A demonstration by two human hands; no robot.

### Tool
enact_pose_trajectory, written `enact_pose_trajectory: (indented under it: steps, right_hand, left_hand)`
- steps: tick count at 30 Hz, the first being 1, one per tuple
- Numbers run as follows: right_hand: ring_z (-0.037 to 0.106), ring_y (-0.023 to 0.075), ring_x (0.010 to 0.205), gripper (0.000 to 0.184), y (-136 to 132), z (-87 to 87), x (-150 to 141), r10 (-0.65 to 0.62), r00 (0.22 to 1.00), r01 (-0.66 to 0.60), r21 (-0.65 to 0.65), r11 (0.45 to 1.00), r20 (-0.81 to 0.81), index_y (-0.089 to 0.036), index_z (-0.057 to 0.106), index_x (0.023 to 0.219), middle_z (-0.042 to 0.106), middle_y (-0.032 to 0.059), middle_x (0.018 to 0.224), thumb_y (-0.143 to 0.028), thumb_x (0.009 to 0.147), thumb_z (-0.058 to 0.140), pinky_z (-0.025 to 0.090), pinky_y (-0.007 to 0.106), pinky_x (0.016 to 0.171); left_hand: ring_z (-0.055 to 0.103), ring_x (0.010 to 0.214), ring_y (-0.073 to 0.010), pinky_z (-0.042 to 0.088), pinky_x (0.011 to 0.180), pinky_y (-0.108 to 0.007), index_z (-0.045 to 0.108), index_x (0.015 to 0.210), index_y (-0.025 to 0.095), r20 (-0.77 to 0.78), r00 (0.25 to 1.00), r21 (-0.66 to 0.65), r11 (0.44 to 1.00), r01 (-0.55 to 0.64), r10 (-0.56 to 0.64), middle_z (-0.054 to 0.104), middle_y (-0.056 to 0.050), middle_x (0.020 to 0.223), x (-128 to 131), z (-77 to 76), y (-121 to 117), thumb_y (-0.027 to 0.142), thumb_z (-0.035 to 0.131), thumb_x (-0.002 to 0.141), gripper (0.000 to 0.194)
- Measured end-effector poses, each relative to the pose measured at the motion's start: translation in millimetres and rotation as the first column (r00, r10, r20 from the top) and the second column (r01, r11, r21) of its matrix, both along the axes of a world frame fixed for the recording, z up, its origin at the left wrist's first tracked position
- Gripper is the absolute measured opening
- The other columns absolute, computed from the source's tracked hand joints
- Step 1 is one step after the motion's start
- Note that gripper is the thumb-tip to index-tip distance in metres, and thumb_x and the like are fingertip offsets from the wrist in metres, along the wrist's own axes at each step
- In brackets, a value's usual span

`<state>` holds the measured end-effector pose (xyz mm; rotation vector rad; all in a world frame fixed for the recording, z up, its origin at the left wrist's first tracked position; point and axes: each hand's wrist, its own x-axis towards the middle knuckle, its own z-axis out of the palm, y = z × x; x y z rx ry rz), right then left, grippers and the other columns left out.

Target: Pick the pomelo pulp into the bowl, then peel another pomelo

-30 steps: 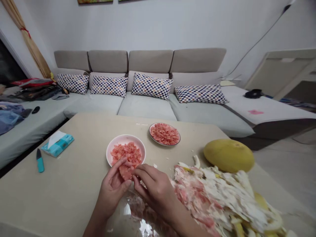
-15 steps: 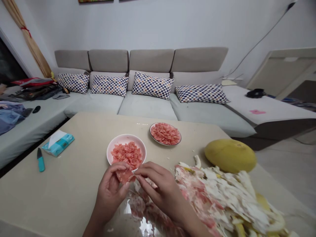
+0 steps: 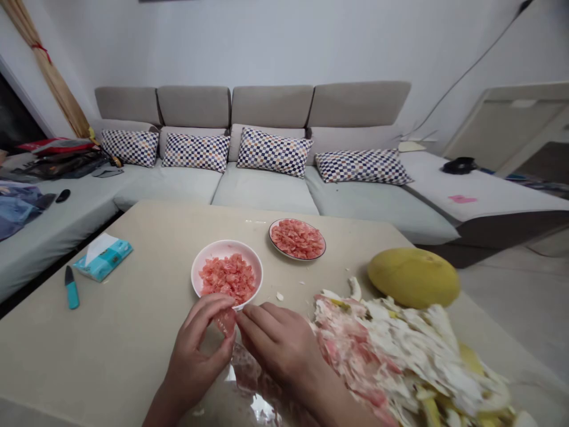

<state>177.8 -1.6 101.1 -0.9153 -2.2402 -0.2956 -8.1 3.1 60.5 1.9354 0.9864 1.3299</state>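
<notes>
Plainly, pink pulp [image 3: 229, 276] is held in a white bowl [image 3: 196, 261] and on a dark-rimmed plate [image 3: 299, 259]. Near the bowl, a pulp piece [image 3: 226, 321] is pinched by the left hand [image 3: 198, 344]; whether anything is gripped by the right hand [image 3: 284, 344] cannot be told. Peelings [image 3: 409, 350] are heaped on the table [image 3: 133, 314], before a sofa [image 3: 267, 193].

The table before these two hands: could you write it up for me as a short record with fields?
Left hand: pinches a pink fruit piece
Right hand: fingertips at that piece's edge; grip unclear
Bowl: white, just beyond the hands, holding pink bits
Plate: dark-rimmed, farther back, covered with similar bits
Right side: whole yellow fruit, heap of peelings
Left side: turquoise-handled knife, tissue pack
</notes>
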Motion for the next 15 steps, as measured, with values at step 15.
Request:
enact_pose_trajectory:
  steps: [15]
  right_hand:
    - [0.058, 0.0121, 0.067, 0.015, -1, 10.3, -1, -0.135, 0.819, -0.206, -0.504, 0.839, -0.558, -0.019, 0.062, 0.078, 0.061, -0.0001, 0.074, -0.006, 0.079, 0.055, 0.047, 0.023, 0.063]
  left_hand:
    - [0.059, 0.107, -0.0227, 0.054, 0.089, -0.037, 0.064, 0.089, 0.024, 0.14, 0.983, 0.058, 0.992, 0.112, -0.119, 0.057, -0.008, 0.114, -1, 3.2, -5, 0.003, 0.06, 0.082, 0.022]
